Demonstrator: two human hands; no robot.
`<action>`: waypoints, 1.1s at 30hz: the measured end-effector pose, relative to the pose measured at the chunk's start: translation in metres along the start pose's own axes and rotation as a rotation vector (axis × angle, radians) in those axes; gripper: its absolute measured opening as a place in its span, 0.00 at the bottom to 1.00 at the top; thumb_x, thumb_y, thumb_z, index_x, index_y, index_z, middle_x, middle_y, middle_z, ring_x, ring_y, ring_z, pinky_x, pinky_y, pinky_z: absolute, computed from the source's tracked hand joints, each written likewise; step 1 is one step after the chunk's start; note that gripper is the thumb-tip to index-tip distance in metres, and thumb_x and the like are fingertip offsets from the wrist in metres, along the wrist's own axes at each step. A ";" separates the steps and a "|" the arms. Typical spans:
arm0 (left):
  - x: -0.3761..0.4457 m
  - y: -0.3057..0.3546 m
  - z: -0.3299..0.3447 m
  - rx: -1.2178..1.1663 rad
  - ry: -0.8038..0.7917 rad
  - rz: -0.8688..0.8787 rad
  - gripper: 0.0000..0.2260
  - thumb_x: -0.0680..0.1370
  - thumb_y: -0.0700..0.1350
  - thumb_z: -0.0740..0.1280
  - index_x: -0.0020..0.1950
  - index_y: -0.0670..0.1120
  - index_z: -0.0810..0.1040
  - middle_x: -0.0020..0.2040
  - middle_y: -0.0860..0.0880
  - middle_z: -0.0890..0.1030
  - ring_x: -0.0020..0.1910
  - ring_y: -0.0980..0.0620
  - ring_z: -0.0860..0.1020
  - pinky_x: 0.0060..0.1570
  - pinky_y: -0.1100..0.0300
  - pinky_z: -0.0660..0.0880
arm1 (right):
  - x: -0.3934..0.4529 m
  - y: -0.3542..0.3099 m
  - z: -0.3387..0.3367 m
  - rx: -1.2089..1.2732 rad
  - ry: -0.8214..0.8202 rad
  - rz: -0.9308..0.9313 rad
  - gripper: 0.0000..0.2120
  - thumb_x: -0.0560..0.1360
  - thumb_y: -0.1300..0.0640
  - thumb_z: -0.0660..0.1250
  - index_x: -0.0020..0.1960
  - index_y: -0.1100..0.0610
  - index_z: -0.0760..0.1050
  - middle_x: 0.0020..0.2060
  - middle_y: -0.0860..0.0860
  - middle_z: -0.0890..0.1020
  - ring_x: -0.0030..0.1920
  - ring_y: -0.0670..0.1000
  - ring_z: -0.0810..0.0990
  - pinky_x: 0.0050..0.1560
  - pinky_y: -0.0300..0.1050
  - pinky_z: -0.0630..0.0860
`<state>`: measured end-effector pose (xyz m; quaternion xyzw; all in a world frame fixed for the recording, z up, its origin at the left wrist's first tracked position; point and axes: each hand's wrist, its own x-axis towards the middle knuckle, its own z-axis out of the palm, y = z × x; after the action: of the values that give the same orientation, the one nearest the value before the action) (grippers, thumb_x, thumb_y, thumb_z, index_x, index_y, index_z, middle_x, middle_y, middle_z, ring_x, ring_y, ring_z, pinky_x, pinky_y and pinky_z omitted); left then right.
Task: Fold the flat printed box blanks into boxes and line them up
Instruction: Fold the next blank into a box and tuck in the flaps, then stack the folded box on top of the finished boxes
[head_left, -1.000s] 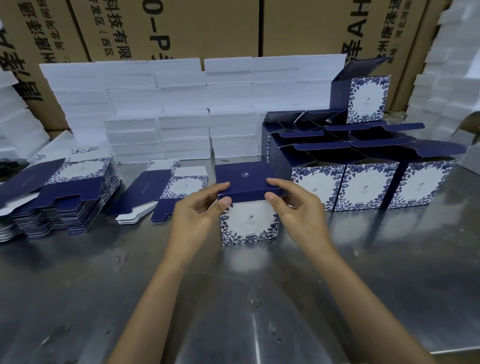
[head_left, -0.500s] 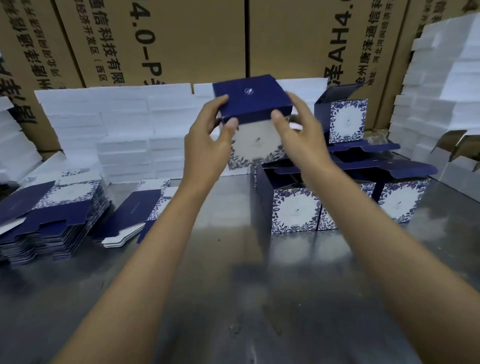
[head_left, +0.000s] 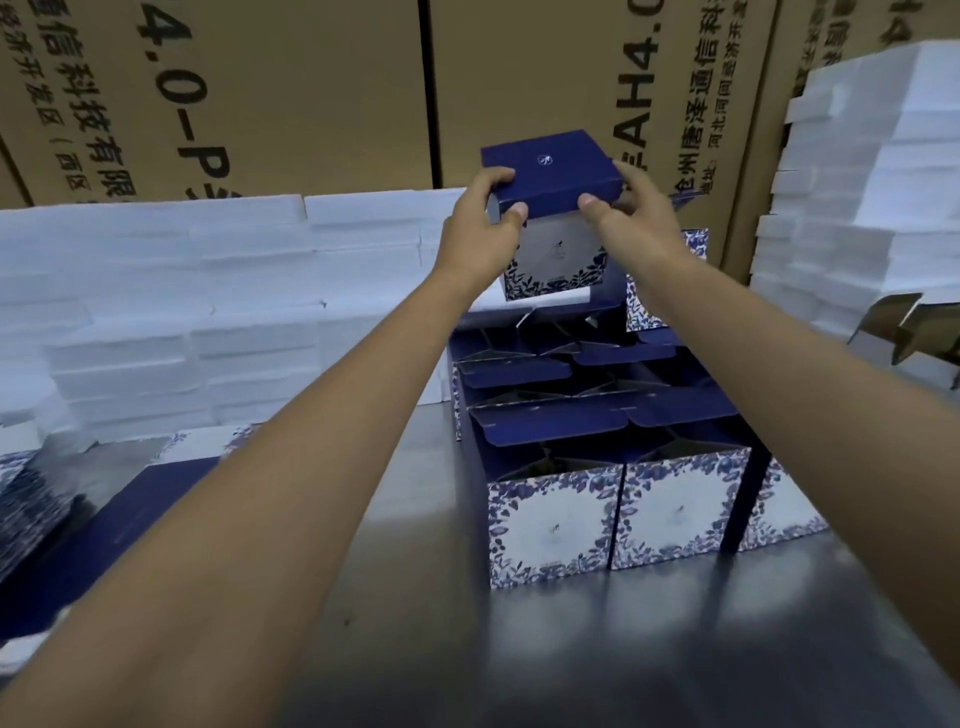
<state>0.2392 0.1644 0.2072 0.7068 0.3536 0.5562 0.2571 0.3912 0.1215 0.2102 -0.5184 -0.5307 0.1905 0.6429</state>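
White foam slabs (head_left: 171, 312), stacked, uncounted, at left. Flat blanks (head_left: 31, 499): one blurred pile. We hold one folded box (head_left: 553, 228) aloft, left hand (head_left: 480, 234) and right hand (head_left: 636, 228) pinching its navy lid edges, above open boxes (head_left: 613, 514), two fully shown in the front row.

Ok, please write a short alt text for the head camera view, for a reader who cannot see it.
Both hands, left hand and right hand, hold a folded blue box in the air above rows of open-topped boxes on a metal table. White foam blocks and cardboard cartons stand behind.
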 end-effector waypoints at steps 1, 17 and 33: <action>0.008 -0.007 0.007 -0.005 -0.005 -0.017 0.16 0.83 0.41 0.63 0.71 0.47 0.71 0.64 0.53 0.73 0.40 0.76 0.74 0.45 0.65 0.78 | 0.008 0.008 0.000 -0.007 0.000 0.006 0.25 0.83 0.56 0.65 0.78 0.52 0.64 0.56 0.48 0.77 0.54 0.45 0.77 0.43 0.30 0.75; 0.017 -0.077 0.055 0.015 -0.318 -0.246 0.37 0.79 0.31 0.64 0.82 0.48 0.50 0.65 0.47 0.71 0.58 0.53 0.69 0.46 0.67 0.72 | 0.028 0.080 0.007 -0.430 -0.222 0.360 0.31 0.83 0.56 0.61 0.80 0.66 0.53 0.78 0.59 0.62 0.77 0.60 0.63 0.69 0.54 0.66; -0.105 -0.033 -0.063 0.095 -0.116 -0.268 0.16 0.79 0.35 0.60 0.65 0.46 0.73 0.64 0.45 0.76 0.59 0.46 0.77 0.47 0.60 0.75 | -0.109 -0.019 0.091 -0.383 -0.468 0.131 0.20 0.79 0.65 0.56 0.70 0.60 0.73 0.60 0.56 0.78 0.59 0.54 0.77 0.55 0.46 0.75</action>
<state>0.1570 0.1001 0.1344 0.6957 0.4553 0.4577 0.3152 0.2653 0.0693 0.1648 -0.6050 -0.6563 0.2423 0.3802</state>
